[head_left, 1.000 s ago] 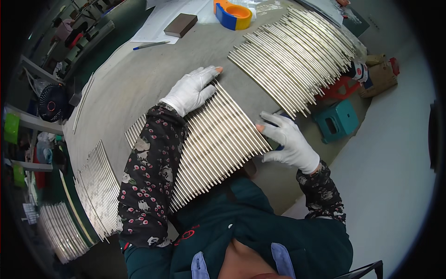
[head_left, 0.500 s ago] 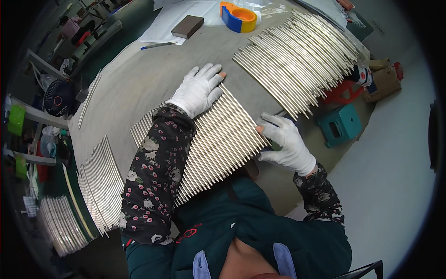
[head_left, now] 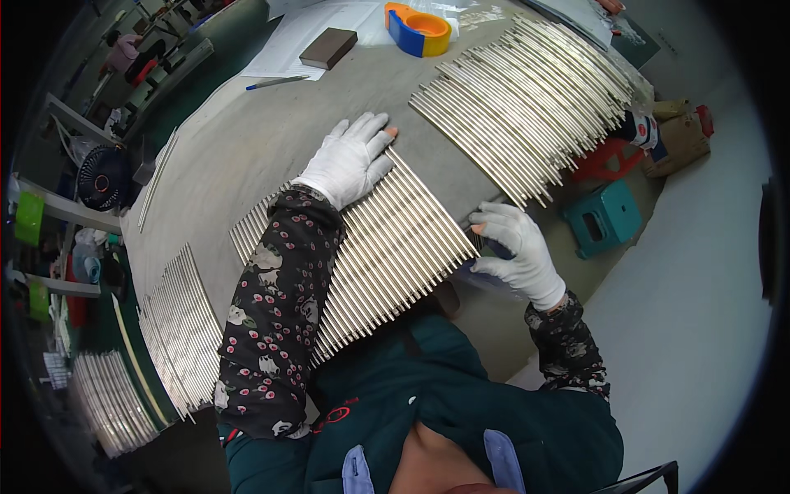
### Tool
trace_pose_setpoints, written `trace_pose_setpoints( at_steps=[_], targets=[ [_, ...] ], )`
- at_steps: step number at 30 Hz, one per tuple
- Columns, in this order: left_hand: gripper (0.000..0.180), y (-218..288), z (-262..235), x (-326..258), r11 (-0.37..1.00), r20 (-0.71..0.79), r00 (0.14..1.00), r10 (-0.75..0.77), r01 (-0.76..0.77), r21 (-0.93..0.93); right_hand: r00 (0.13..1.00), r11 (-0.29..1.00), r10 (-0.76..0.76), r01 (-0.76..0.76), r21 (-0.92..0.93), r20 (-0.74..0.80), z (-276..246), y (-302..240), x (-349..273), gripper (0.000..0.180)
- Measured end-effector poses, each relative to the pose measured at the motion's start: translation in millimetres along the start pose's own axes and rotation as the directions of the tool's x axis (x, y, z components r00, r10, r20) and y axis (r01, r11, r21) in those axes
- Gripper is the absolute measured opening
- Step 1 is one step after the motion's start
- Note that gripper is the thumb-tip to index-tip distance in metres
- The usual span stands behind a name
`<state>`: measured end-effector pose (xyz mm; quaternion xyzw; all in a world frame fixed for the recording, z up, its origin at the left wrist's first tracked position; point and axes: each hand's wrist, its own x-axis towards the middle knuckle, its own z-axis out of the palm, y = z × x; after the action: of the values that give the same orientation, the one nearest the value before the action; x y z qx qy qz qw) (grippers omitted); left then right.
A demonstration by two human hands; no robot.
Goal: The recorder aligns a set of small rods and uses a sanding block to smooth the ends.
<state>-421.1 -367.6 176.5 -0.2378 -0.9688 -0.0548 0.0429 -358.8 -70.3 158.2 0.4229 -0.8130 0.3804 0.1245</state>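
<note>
I'm viewing remotely: left hand resting on metal rods, fingers apart; right hand hovering beside them, thumb and fingers parted; rods lying at near edge of grey table.

The gloved left hand lies on a row of metal rods, the right hand just beside it.

Rod row: consisted of slim, silver-coloured rods, set closely side by side.
Pose: rods lay flat and parallel; their near ends were roughly aligned.
Location: row lay at the near edge of the table.
</note>
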Motion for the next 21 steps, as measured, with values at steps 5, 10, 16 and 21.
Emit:
trace_pose_setpoints(
  at_steps=[5, 10, 16, 21],
  targets=[
    [0.047, 3.4, 1.5, 2.5, 1.000, 0.004, 1.000, -0.006, 0.006, 0.002, 0.999, 0.999, -0.032, 0.033, -0.032, 0.027, 1.4, -2.1, 5.6, 0.040],
    [0.047, 4.2, 4.0, 5.5, 1.000, -0.010, 1.000, -0.006, 0.006, 0.006, 0.999, 0.999, -0.038, 0.037, -0.028, -0.002, 4.7, 1.1, 5.4, 0.034],
    [0.046, -0.1, 2.2, 6.8, 1.000, -0.056, 0.998, 0.000, 0.001, 0.011, 0.999, 0.996, -0.050, 0.049, -0.079, -0.011, 6.1, -0.6, 11.2, 0.032],
    [0.045, 0.9, 9.1, 2.3, 1.000, -0.119, 0.993, 0.016, -0.014, 0.013, 0.999, 0.992, -0.048, 0.051, -0.112, 0.026, -16.5, -16.1, 19.0, 0.030]
  ],
)
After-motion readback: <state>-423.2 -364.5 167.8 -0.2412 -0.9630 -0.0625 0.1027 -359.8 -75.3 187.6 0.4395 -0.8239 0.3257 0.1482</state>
